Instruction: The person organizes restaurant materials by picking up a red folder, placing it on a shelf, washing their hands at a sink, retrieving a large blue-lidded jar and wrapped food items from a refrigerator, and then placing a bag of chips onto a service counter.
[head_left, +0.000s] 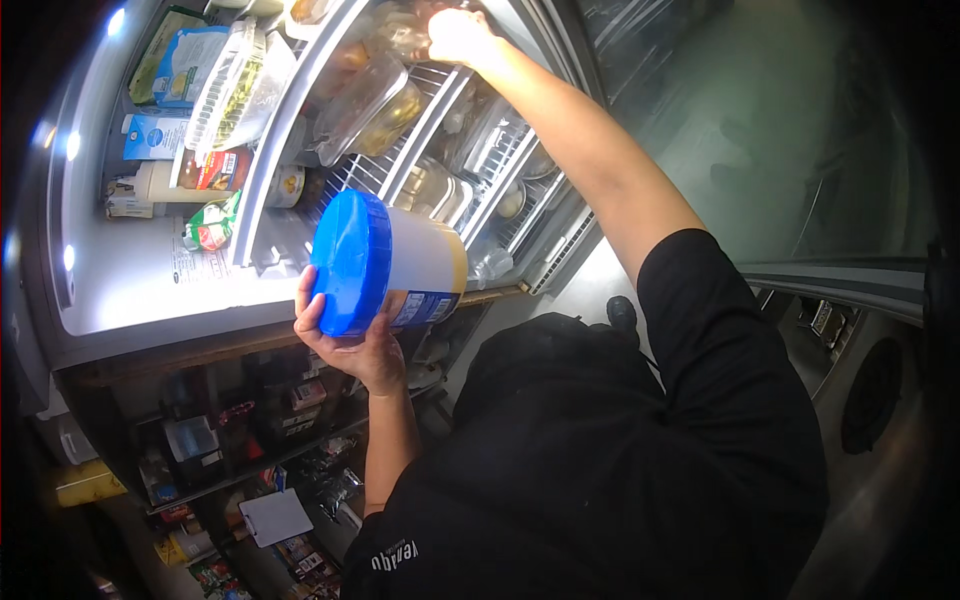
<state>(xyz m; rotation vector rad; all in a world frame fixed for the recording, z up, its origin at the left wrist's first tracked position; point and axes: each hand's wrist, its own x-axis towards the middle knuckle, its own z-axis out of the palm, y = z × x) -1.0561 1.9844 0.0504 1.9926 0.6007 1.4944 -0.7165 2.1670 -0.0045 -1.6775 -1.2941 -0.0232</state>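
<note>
My left hand (352, 345) holds a large round white plastic tub (424, 255) by its blue lid end, fingers on the lid (352, 262) and thumb near its rim. The tub lies tilted on its side in front of the refrigerator shelves, its printed label partly visible. My right hand (457, 36) reaches to the far part of an upper shelf, among clear plastic bags or wrapped food (394, 34). Bright light washes it out, and its fingertips are hidden. Nearer on that shelf is a clear plastic container (367, 112) with yellowish-green contents.
The open refrigerator (150, 300) holds cartons (154, 137), a clear clamshell of greens (232, 97) and a green packet (214, 223). Its glass door (750, 150) stands at the right. Below are dark shelves with packages and a clipboard (276, 517). A shoe (622, 312) shows on the floor.
</note>
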